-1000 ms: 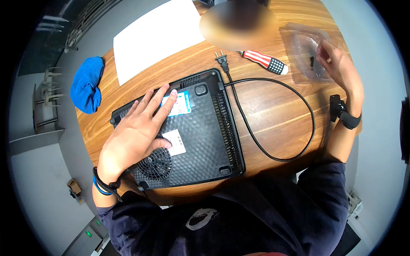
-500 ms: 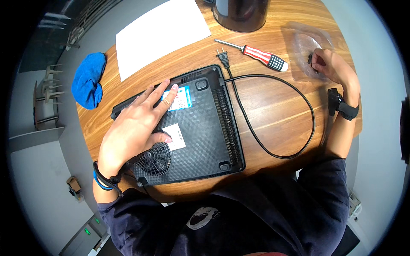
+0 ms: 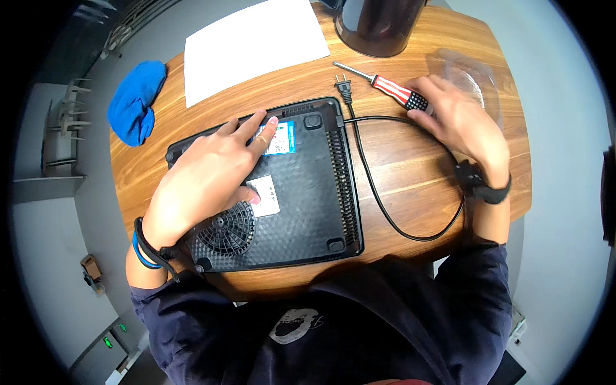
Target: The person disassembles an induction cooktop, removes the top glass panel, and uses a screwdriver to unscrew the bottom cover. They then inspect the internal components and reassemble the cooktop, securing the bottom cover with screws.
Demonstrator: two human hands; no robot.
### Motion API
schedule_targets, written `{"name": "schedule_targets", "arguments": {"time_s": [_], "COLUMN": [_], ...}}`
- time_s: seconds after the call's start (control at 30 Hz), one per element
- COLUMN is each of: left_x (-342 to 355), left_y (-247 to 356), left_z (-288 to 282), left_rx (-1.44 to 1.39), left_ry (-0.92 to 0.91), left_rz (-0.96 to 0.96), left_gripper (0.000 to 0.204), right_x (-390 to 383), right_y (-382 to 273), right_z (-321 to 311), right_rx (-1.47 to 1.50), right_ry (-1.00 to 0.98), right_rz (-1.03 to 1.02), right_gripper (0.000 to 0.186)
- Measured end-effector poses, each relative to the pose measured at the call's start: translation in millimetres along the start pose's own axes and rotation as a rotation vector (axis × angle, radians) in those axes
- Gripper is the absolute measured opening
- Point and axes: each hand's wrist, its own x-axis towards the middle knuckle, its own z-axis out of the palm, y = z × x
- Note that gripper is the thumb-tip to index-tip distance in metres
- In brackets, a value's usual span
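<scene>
A black induction cooker lies underside up on the table, showing its feet, side vents and round fan grille. My left hand rests flat on it with fingers spread, the thumb on a white label and the fingertips near a blue-edged sticker. To the right, my right hand has its thumb and fingers around the handle end of a screwdriver with a red-and-white striped handle. The screwdriver's shaft points to the far left. Part of its handle is hidden by the hand.
From the cooker's right side a black power cord loops over the table, its plug near the screwdriver tip. A clear plastic tray sits beyond my right hand. White paper, a dark cylindrical vessel and a blue cloth lie farther out.
My right hand has left the clear plastic tray, moved left and closed on the screwdriver handle. My left hand stays on the cooker. The whole view has shifted slightly.
</scene>
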Motion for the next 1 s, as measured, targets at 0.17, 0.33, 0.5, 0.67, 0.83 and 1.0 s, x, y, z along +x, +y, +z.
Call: {"name": "schedule_targets", "arguments": {"time_s": [0.17,0.33,0.5,0.67,0.83,1.0], "left_x": [-2.1,-0.6,-2.0,-4.6,-3.4,-3.8], "left_y": [-5.1,-10.4,-12.4,-17.2,-17.5,-18.2], "left_z": [7.3,10.5,8.7,18.6,14.3,14.9], "left_rx": [0.037,0.030,0.045,0.090,0.058,0.046], "left_ry": [0.050,0.048,0.020,0.173,0.109,0.081], "left_rz": [0.041,0.067,0.065,0.144,0.102,0.081], "left_gripper": [0.125,0.125,0.125,0.114,0.121,0.123], "right_x": [34.6,45.1,45.3,46.8,51.7,55.9], "right_y": [16.7,10.0,-26.6,-47.9,-44.7,-53.7], "right_z": [22.5,-14.3,-62.7,-78.0,-64.5,-64.0], "right_rx": [-0.117,-0.211,-0.326,-0.438,-0.462,-0.481], "right_ry": [-0.015,0.026,0.149,0.174,0.207,0.193], "right_rz": [-0.148,-0.258,-0.332,-0.372,-0.477,-0.499], "right_gripper": [0.033,0.031,0.031,0.031,0.042,0.051]}}
